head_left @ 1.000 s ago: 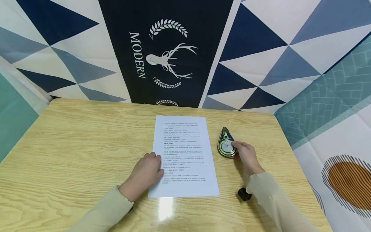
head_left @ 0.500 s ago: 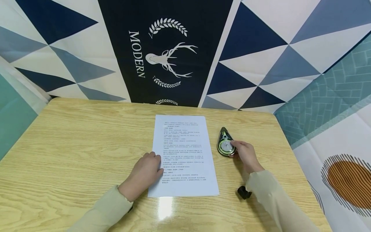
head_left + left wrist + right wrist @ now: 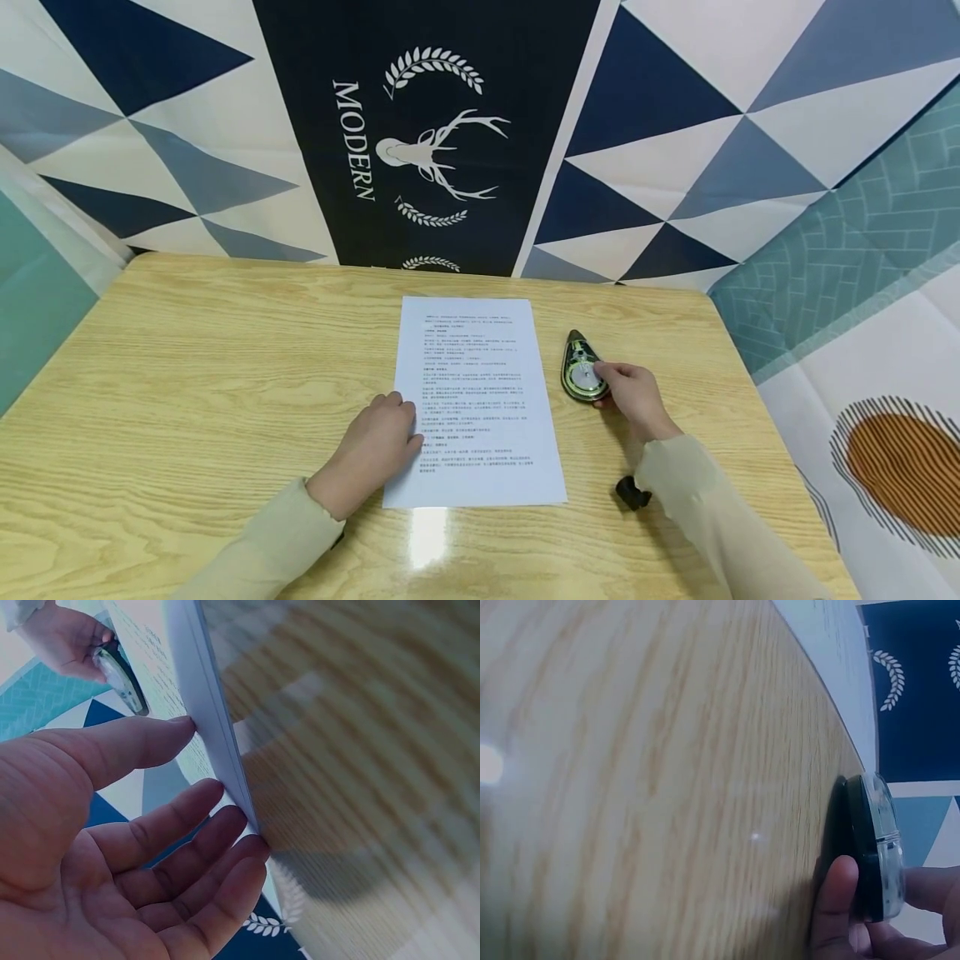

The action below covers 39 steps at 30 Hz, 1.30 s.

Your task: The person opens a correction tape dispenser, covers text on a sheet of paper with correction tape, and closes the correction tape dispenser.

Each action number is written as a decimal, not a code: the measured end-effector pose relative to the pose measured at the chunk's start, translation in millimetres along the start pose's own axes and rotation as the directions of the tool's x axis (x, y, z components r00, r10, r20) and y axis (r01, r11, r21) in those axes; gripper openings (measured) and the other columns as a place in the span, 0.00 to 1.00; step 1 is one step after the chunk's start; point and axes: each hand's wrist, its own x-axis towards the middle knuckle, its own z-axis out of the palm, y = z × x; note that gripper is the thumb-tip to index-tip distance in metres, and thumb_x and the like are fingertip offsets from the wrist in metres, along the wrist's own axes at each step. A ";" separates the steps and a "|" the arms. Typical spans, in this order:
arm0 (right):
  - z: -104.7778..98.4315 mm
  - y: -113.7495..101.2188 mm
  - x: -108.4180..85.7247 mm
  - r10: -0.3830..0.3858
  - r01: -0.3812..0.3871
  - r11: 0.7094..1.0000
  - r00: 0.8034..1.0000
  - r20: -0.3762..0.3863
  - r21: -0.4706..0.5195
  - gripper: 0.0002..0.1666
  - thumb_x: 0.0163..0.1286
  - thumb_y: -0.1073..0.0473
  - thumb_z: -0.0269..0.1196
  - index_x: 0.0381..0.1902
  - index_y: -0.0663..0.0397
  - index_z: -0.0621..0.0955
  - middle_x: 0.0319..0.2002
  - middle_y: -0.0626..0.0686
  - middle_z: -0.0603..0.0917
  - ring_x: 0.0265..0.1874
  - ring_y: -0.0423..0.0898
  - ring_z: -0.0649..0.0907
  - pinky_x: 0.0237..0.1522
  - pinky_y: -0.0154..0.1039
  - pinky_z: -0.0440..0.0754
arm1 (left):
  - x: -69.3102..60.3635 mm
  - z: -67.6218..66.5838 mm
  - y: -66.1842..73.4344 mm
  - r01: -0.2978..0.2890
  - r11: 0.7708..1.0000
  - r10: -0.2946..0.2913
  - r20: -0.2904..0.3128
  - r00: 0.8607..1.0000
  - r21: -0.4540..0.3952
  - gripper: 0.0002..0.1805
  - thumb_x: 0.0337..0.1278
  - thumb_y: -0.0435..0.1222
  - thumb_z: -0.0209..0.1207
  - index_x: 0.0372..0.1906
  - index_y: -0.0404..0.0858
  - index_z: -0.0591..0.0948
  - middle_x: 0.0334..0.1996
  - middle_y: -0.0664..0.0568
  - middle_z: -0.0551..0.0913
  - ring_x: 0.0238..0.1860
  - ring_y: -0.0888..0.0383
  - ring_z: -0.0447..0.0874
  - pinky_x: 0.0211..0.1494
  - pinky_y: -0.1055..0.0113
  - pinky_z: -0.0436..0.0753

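Observation:
A white printed sheet (image 3: 480, 492) lies flat near the middle of the table. My left hand (image 3: 375, 446) rests at its left edge. In the left wrist view this hand's thumb (image 3: 161, 739) touches the paper, and its loosely bent fingertips (image 3: 255, 847) meet the edge. To the right of the sheet is a green, teardrop-shaped correction tape (image 3: 585, 379) with a clear cover over its round wheel. My right hand (image 3: 637, 404) pinches its wide end, thumb on top, the narrow tip pointing away from me. The right wrist view shows fingers on both sides of the correction tape (image 3: 870, 847).
The wood-grain table (image 3: 247, 375) reaches back to a patterned cloth (image 3: 450, 158) with triangles and a deer head. A small black object (image 3: 632, 493) shows beside the right sleeve.
The correction tape has turned slightly, its tip shifting a little left, with my right hand moving along with it. My left hand and the sheet stay in place.

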 end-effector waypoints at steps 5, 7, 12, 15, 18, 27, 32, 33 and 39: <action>-1.3 0.9 1.5 -0.011 0.009 0.997 1.000 -0.018 -0.074 0.29 0.73 0.50 0.48 0.62 0.68 0.69 0.38 0.52 0.78 0.21 0.34 0.78 0.30 0.30 0.81 | 0.2 0.1 -0.2 0.000 1.000 0.000 -0.005 1.000 0.009 0.10 0.51 0.36 0.62 0.26 0.32 0.78 0.21 0.51 0.68 0.25 0.55 0.63 0.28 0.66 0.65; -2.0 0.9 1.7 -0.015 0.011 0.995 0.999 -0.031 -0.104 0.29 0.73 0.49 0.48 0.61 0.68 0.69 0.39 0.54 0.78 0.21 0.34 0.78 0.30 0.31 0.81 | 0.3 -0.1 0.0 0.002 1.000 -0.002 -0.005 1.000 0.008 0.10 0.50 0.36 0.63 0.26 0.32 0.78 0.21 0.51 0.68 0.25 0.55 0.63 0.28 0.66 0.65; -3.5 -0.7 -1.0 -0.030 0.018 0.973 0.998 -0.050 -0.230 0.31 0.73 0.46 0.46 0.61 0.66 0.70 0.47 0.60 0.79 0.30 0.36 0.78 0.33 0.29 0.77 | 0.6 0.5 0.0 0.012 1.000 -0.012 -0.001 1.000 0.002 0.10 0.51 0.36 0.63 0.26 0.32 0.78 0.21 0.51 0.69 0.25 0.55 0.63 0.27 0.66 0.65; -4.5 -1.6 -2.8 -0.031 0.014 0.959 0.998 -0.059 -0.283 0.32 0.73 0.44 0.45 0.62 0.64 0.71 0.51 0.61 0.77 0.37 0.40 0.77 0.35 0.29 0.75 | 0.8 1.0 0.1 0.013 1.000 -0.013 -0.005 1.000 0.000 0.09 0.51 0.36 0.63 0.26 0.32 0.79 0.21 0.51 0.69 0.25 0.55 0.63 0.28 0.66 0.65; -5.4 -1.9 -3.6 -0.034 0.016 0.956 0.998 -0.055 -0.294 0.33 0.73 0.43 0.45 0.62 0.64 0.70 0.52 0.62 0.76 0.39 0.43 0.77 0.34 0.30 0.75 | 0.8 1.2 0.4 0.009 1.000 -0.009 -0.008 1.000 -0.001 0.10 0.51 0.36 0.63 0.26 0.32 0.79 0.22 0.51 0.68 0.25 0.55 0.63 0.28 0.66 0.65; -8.2 0.8 0.1 -0.046 0.026 0.947 0.997 -0.055 -0.321 0.32 0.73 0.43 0.46 0.63 0.61 0.69 0.47 0.60 0.78 0.28 0.39 0.77 0.31 0.33 0.77 | 1.0 1.5 0.6 0.015 1.000 -0.015 0.001 1.000 -0.001 0.10 0.51 0.37 0.63 0.27 0.32 0.79 0.22 0.51 0.69 0.26 0.55 0.63 0.29 0.66 0.66; -8.9 1.1 0.7 -0.055 0.031 0.942 0.997 -0.062 -0.335 0.31 0.73 0.44 0.46 0.63 0.61 0.70 0.46 0.59 0.78 0.27 0.40 0.77 0.31 0.34 0.78 | 0.9 2.2 0.1 0.005 1.000 -0.005 -0.011 1.000 0.004 0.10 0.50 0.36 0.63 0.26 0.32 0.79 0.22 0.51 0.69 0.26 0.55 0.63 0.28 0.66 0.66; -9.0 1.0 0.6 -0.055 0.031 0.942 0.997 -0.062 -0.335 0.31 0.73 0.44 0.47 0.63 0.61 0.70 0.45 0.59 0.78 0.27 0.40 0.77 0.31 0.34 0.78 | 0.8 2.3 0.0 0.003 1.000 -0.003 -0.013 1.000 0.004 0.10 0.50 0.36 0.63 0.26 0.32 0.79 0.22 0.51 0.69 0.26 0.55 0.63 0.28 0.66 0.66; -8.9 1.3 0.9 -0.063 0.040 0.935 0.997 -0.055 -0.351 0.31 0.73 0.44 0.47 0.62 0.61 0.71 0.42 0.58 0.79 0.25 0.40 0.78 0.30 0.34 0.78 | 0.4 2.6 -0.1 -0.001 1.000 0.001 -0.018 1.000 0.000 0.10 0.51 0.36 0.62 0.26 0.32 0.79 0.22 0.50 0.69 0.26 0.55 0.64 0.28 0.66 0.66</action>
